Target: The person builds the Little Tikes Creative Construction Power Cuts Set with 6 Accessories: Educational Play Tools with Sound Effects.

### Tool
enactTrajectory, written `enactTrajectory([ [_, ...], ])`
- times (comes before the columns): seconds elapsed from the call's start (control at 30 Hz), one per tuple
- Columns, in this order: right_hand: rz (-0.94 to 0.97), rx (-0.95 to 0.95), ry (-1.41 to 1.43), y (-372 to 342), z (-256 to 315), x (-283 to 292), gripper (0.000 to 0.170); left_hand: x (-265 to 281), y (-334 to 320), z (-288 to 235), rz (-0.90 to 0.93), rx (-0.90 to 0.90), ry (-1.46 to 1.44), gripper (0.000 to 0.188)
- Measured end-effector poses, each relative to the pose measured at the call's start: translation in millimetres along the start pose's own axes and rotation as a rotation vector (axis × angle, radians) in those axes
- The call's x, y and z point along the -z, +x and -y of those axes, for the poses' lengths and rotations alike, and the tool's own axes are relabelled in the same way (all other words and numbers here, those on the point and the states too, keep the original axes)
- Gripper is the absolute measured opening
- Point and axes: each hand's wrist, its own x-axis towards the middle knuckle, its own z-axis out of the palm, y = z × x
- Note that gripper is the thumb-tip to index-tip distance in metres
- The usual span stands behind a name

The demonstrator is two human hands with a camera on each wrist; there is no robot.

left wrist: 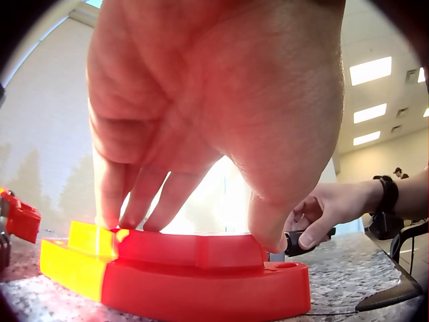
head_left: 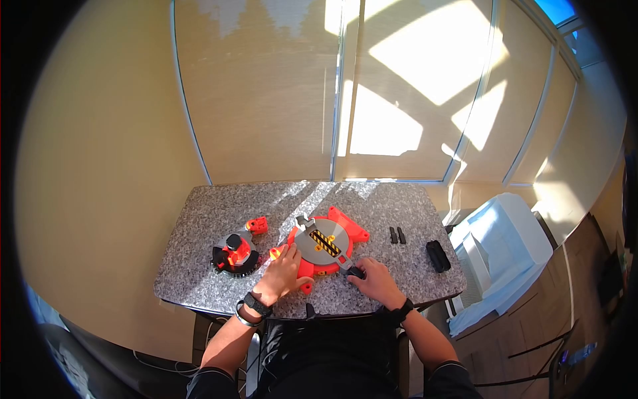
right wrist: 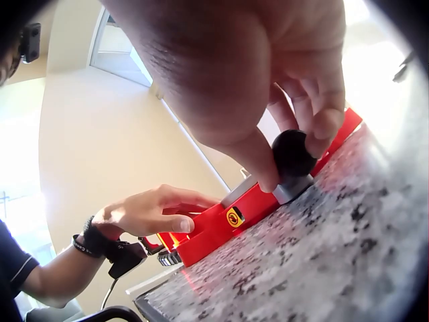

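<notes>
Grey disc (head_left: 341, 235) seated, your straight-fingered left hand (head_left: 282, 272) touches its red plastic base (head_left: 351, 226). Your right hand (head_left: 379, 283) pinches a black knob (right wrist: 293, 154); slim black pieces (head_left: 401, 235) look unfitted.

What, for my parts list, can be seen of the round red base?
The round red base lies flat on the speckled table and looks like hard plastic. Red arms project from its red ring, which surrounds a gray disc with a black-and-yellow striped panel. A gray piece stands at the far left edge; a yellow sticker marks the side. The left hand touches the near left rim. At the gray tab, near right, the right hand pinches a black knob; its attachment is unclear.
</notes>
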Motion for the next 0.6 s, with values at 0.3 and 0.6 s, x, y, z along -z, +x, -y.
enactTrajectory([
  [0.3, 0.071, -0.072, 0.047, 1.0, 1.7, 0.9, 0.031, 0.8, -0.9, -0.3, -0.009, -0.006, 0.006, 0.091],
  [0.6, 0.04, 0.01, -0.024, -1.0, 2.9, 4.9, 0.039, 0.6, -0.8, -0.9, -0.014, 0.0, -0.017, 0.091],
])
